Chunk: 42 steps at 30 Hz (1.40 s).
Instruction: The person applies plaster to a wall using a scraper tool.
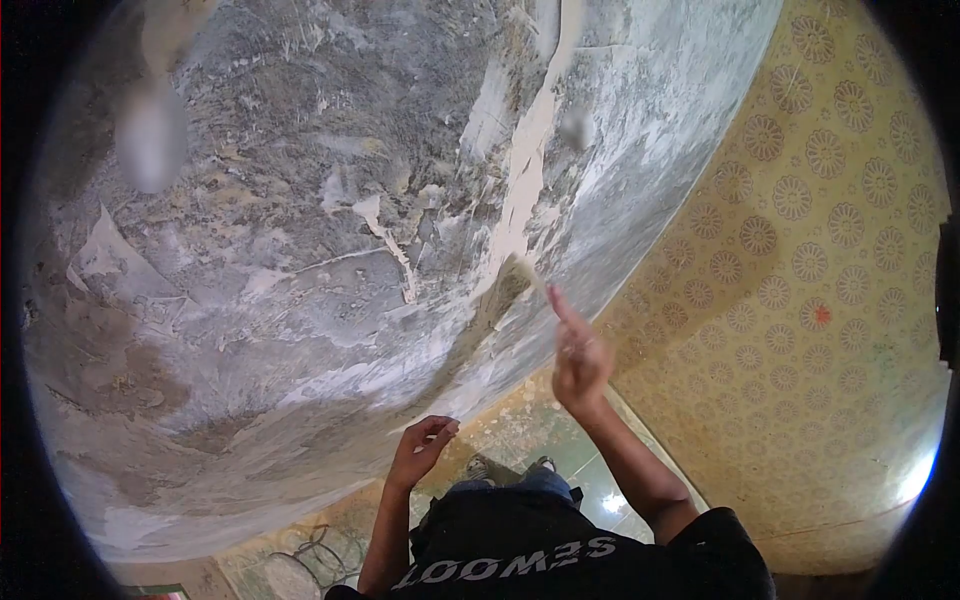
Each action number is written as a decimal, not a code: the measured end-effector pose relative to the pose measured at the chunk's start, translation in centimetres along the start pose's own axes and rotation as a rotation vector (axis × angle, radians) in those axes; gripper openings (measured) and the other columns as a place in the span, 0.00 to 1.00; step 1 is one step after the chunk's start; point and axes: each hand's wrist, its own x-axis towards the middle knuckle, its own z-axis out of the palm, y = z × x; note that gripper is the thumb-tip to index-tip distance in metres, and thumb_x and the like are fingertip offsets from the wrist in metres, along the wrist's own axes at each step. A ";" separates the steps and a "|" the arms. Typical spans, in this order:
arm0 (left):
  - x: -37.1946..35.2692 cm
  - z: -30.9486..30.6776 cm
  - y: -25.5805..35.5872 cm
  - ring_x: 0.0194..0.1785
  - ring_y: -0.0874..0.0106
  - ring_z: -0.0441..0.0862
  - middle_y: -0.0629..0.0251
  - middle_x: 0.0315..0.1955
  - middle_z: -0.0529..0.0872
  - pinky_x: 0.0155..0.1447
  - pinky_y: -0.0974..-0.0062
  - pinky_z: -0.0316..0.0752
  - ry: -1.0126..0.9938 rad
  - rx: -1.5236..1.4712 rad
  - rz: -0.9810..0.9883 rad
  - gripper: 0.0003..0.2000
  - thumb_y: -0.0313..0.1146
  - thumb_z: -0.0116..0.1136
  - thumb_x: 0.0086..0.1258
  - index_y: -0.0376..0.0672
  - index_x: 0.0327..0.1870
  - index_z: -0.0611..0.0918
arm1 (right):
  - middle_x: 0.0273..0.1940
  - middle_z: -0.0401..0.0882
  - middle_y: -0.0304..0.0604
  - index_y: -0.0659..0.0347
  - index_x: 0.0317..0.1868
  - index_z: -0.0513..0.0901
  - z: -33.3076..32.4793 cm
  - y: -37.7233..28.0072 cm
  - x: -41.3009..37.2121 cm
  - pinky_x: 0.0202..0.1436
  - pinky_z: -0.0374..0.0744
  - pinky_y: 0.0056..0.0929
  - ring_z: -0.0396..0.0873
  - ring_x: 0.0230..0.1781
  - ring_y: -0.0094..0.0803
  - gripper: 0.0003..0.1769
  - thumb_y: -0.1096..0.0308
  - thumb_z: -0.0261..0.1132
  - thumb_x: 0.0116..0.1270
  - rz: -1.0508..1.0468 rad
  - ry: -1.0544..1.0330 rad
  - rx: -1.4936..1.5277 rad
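Note:
Up against the rough grey wall (300, 190), my right hand (582, 362) grips a putty knife (528, 272), index finger stretched along it. The hand is slightly blurred. The knife's tip is at the lower end of a pale strip of filler (525, 170) that runs up the wall. Lower and to the left, my left hand (424, 450) is held in front of my body, apart from the wall. Its fingers are curled towards the thumb, with pale tips; whether something small sits between them I cannot make out.
To the right, a yellowish wall with round flower patterns (825, 155) meets the grey wall at a corner. Below lies a spattered floor (520, 425), where my shoes (478, 466) stand close to the wall. A coiled cable or hose (318, 548) lies at lower left.

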 end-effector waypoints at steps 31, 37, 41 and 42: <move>0.9 1.8 0.0 0.45 0.79 0.83 0.70 0.38 0.88 0.46 0.77 0.74 -0.052 0.033 -0.016 0.14 0.43 0.63 0.76 0.40 0.48 0.86 | 0.55 0.83 0.49 0.73 0.60 0.76 -0.9 -3.4 3.7 0.61 0.80 0.32 0.80 0.56 0.29 0.14 0.75 0.57 0.79 0.560 0.121 0.279; 0.8 1.6 -0.7 0.45 0.78 0.83 0.69 0.39 0.89 0.48 0.76 0.75 -0.034 0.028 -0.007 0.14 0.43 0.63 0.76 0.39 0.48 0.86 | 0.60 0.81 0.55 0.70 0.62 0.77 -1.0 -2.9 4.7 0.65 0.77 0.36 0.81 0.60 0.42 0.18 0.82 0.57 0.73 0.245 0.064 0.070; 0.3 1.3 -1.0 0.46 0.78 0.83 0.69 0.38 0.88 0.48 0.76 0.76 -0.023 -0.003 -0.006 0.14 0.42 0.63 0.76 0.38 0.49 0.86 | 0.66 0.78 0.53 0.62 0.63 0.81 0.7 -3.2 4.0 0.68 0.72 0.43 0.76 0.65 0.52 0.26 0.85 0.60 0.63 0.004 -0.012 -0.215; 0.2 1.2 -0.9 0.46 0.78 0.83 0.69 0.38 0.88 0.48 0.76 0.76 -0.016 -0.004 -0.006 0.14 0.42 0.63 0.76 0.38 0.49 0.86 | 0.66 0.78 0.53 0.62 0.63 0.81 1.3 -2.9 3.5 0.68 0.72 0.43 0.76 0.65 0.52 0.26 0.85 0.60 0.63 0.001 -0.014 -0.209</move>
